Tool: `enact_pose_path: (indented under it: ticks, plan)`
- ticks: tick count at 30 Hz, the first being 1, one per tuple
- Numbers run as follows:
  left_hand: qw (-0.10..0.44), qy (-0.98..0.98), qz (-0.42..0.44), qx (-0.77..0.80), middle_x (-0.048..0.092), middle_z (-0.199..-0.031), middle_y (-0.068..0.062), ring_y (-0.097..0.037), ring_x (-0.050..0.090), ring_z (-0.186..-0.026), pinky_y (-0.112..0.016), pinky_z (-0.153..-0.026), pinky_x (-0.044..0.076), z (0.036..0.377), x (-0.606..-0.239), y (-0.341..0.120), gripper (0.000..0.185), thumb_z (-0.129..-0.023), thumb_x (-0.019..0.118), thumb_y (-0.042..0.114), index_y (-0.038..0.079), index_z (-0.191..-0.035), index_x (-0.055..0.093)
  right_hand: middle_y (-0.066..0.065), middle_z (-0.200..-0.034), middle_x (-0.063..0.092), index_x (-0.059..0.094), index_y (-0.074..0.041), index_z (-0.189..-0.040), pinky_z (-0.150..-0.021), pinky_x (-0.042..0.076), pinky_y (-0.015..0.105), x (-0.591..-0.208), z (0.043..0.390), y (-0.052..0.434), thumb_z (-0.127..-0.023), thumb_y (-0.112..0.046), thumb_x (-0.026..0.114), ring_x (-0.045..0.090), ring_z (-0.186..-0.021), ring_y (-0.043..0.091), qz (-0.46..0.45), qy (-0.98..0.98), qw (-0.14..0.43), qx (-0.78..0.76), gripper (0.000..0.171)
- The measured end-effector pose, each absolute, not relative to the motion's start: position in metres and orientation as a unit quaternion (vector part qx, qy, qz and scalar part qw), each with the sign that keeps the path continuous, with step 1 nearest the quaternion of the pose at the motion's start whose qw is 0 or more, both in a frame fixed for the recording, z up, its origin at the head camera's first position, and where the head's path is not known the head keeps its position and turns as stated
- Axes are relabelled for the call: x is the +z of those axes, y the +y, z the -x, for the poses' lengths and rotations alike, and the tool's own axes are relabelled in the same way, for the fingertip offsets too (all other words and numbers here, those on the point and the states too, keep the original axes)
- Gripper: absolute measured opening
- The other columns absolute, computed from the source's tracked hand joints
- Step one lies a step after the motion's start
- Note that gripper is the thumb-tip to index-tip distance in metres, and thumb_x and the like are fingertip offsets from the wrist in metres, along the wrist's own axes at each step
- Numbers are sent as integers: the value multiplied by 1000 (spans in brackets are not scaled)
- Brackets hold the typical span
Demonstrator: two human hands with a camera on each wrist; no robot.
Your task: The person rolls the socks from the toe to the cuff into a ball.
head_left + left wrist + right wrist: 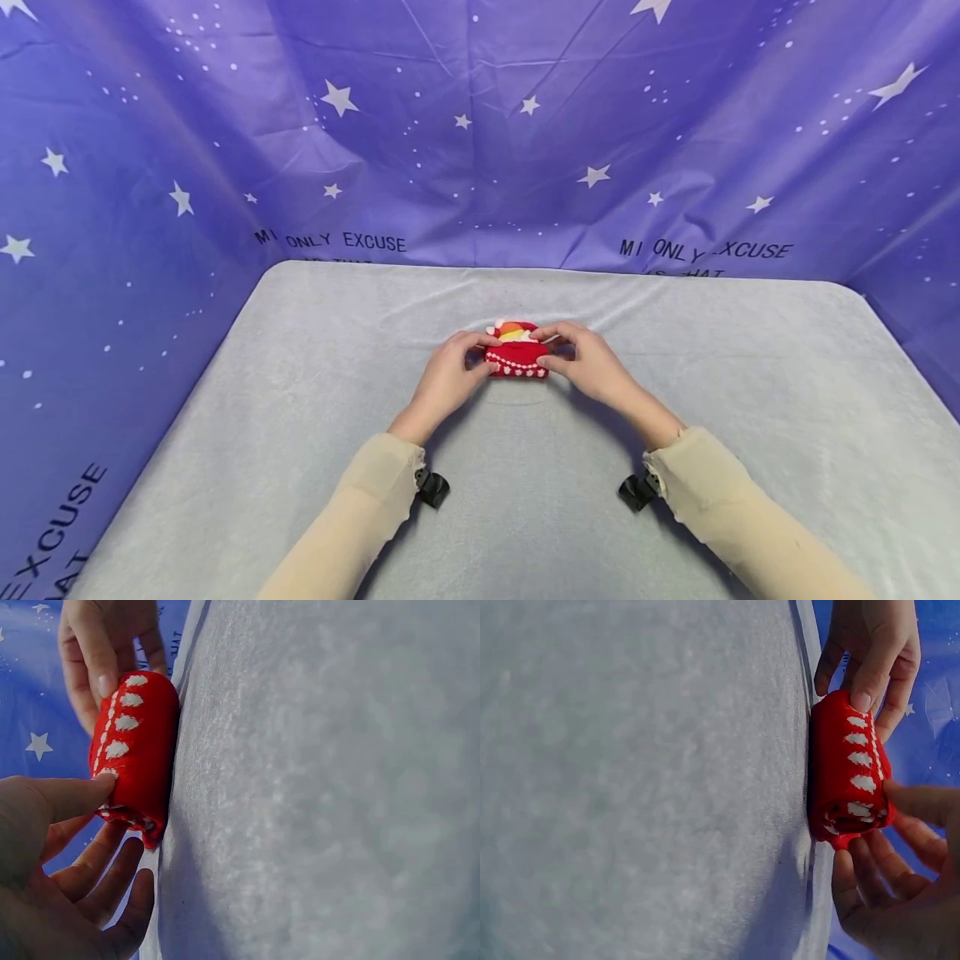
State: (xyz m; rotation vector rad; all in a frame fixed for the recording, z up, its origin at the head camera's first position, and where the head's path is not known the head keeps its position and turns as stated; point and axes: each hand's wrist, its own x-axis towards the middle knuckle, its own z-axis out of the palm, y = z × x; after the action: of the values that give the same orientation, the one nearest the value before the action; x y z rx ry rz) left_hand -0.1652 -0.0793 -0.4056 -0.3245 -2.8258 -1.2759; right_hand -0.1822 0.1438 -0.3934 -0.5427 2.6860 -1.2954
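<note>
- A small red knitted sock (516, 358), rolled or folded into a short bundle, lies near the middle of the grey cloth-covered worktop (750, 400), a little towards its far edge.
- The sock carries a row of white marks along its near side, and an orange and white patch shows at its far top in the head view.
- The left hand (446, 379) pinches the sock's left end: the thumb presses on the near side by the white marks, and the fingers (97, 862) curl round behind the end.
- The right hand (592, 362) grips the sock's right end in the same way, thumb on the patterned side and fingers (870, 877) curled at the open end of the roll.
- Both wrist views show the sock resting on the grey cloth, with a hand at each end.
- Cream sleeves (367, 508) cover both forearms, and a black wrist mount (432, 487) sits under each cuff.
- A purple backdrop (480, 125) printed with white stars and black lettering stands round the worktop on three sides.
</note>
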Motion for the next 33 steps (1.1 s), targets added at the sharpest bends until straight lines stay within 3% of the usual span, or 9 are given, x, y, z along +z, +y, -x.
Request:
enact_pose_path:
  ticks: [7,15,25,33]
  plan:
    - [15,-910,98,-403,68,-130,-10,-28,60,-126,-42,-110,44,170,-404,-80,28,-88,73,14,12,-116,72,18,-127,62,65,-6,-120,-98,49,52,-392,182,139,-82,-8,79,62,-113,35,212,897,33,-387,41]
    - [22,-907,116,-405,67,-128,-9,-26,61,-123,-42,-109,45,172,-404,-79,28,-90,72,14,13,-118,70,16,-122,67,70,-5,-116,-98,48,52,-391,189,138,-83,-6,77,63,-110,35,196,908,37,-369,33]
    - [26,-902,141,-406,65,-128,-9,-27,58,-126,-43,-111,43,175,-406,-77,34,-85,76,5,13,-117,68,19,-124,67,68,-2,-121,-95,54,48,-394,198,140,-88,-9,73,65,-108,34,196,899,64,-387,35]
    - [33,-919,105,-379,70,-125,-8,-29,61,-125,-43,-110,44,179,-405,-78,31,-86,77,15,15,-116,73,19,-129,55,55,-7,-134,-102,49,54,-394,191,139,-81,-13,81,59,-114,37,223,920,34,-321,59]
